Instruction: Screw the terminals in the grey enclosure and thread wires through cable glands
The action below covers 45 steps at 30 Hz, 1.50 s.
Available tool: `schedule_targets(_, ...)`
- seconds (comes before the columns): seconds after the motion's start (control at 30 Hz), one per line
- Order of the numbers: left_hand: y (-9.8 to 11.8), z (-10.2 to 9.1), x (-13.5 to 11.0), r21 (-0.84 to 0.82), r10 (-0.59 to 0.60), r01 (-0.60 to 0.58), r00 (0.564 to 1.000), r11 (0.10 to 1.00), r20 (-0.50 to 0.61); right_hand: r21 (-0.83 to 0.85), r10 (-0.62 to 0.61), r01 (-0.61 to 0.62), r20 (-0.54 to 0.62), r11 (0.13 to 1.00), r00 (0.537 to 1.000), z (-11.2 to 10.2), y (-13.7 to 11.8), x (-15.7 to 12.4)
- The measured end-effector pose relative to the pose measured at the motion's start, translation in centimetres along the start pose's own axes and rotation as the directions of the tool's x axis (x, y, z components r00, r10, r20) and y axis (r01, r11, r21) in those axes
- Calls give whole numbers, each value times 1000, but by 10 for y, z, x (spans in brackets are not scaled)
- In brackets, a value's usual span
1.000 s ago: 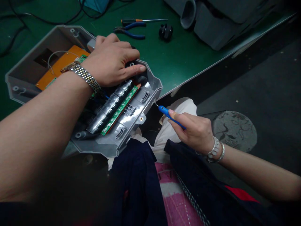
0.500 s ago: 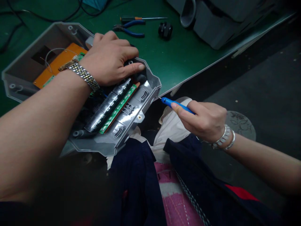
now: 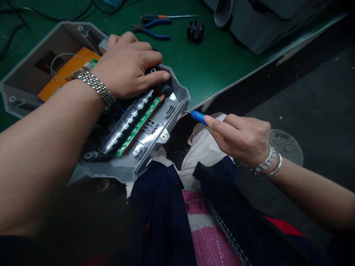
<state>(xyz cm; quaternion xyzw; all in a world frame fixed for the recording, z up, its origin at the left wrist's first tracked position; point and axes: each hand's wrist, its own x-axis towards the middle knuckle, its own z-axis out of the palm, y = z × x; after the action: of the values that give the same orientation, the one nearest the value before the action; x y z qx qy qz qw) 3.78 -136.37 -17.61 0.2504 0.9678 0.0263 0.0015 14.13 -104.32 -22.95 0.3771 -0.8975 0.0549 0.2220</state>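
A grey plastic housing (image 3: 111, 168) sits tilted over the table's edge, its open side facing me. My left hand (image 3: 127, 66) lies over its far rim with the fingers curled around it and the thumb along the inside. Pinched in my right hand (image 3: 242, 138) is a blue-handled deburring tool (image 3: 198, 117) with a thin bent metal tip. That tip meets the outer side of the housing wall nearest me; the exact contact spot is hidden. Inside the housing are a narrow green circuit board (image 3: 140, 125), a dark row of parts under clear film (image 3: 126, 122) and an orange plate (image 3: 65, 74).
On the green table (image 3: 205, 70) lie blue-handled pliers (image 3: 156, 29), a screwdriver (image 3: 163, 17) and a black cable gland (image 3: 195, 31). Grey housings (image 3: 257, 29) stand at the back right. Black cables (image 3: 55, 16) run along the back left. A stool (image 3: 288, 146) is beside my leg.
My right hand has shifted slightly right and turned, so the tool's handle points differently and its bent tip shows more. The left hand keeps its hold on the housing.
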Motion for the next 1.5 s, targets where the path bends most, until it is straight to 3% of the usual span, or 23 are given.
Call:
schedule_targets(0.1,0,0,-1,12,6,-6,1000,1000,3,67,39,-43,58,997,998,7,-9,-7)
schedule_targets(0.27,0,1,-1,23,24,-24,1000,999,2,379,77,-123,134,917,988,2,-22,-11)
schedule_targets(0.33,-2,1,0,25,23,-23,1000,999,3,335,52,-69,61,940,997,-2,-15,-5)
schedule_targets(0.47,-3,2,0,18,10,-10,1000,1000,0,46,-79,84,-114,995,990,2,4,3)
schedule_targets(0.57,-2,2,0,13,7,-7,1000,1000,0,6,-85,86,-70,996,994,9,2,-3)
schedule_targets(0.73,-2,2,0,24,22,-22,1000,999,-2,281,47,-68,83,957,995,5,-19,-12)
schedule_targets(0.8,-2,2,0,21,19,-19,1000,1000,-2,275,25,-38,50,961,998,0,-17,-8)
schedule_targets(0.9,-2,2,0,20,15,-15,1000,1000,-3,113,-22,26,-38,993,999,-2,-7,1)
schedule_targets(1.0,-2,2,0,22,4,-4,1000,1000,-7,52,-5,6,-20,999,1000,2,-3,2)
schedule_targets(1.13,-3,2,1,29,1,-1,1000,1000,5,165,70,-83,87,983,994,4,-15,-6)
schedule_targets(1.23,-4,2,1,27,-2,2,1000,1000,4,286,51,-83,118,955,992,-1,-15,-4)
schedule_targets(1.3,-4,2,0,24,-8,8,1000,1000,4,252,15,-30,61,967,998,-5,-7,2)
schedule_targets(1.4,-3,2,0,19,-12,11,1000,1000,13,66,-45,47,-29,997,999,-7,6,12)
schedule_targets(1.5,-1,1,0,20,-21,20,1000,1000,18,15,-34,34,9,999,999,-3,4,10)
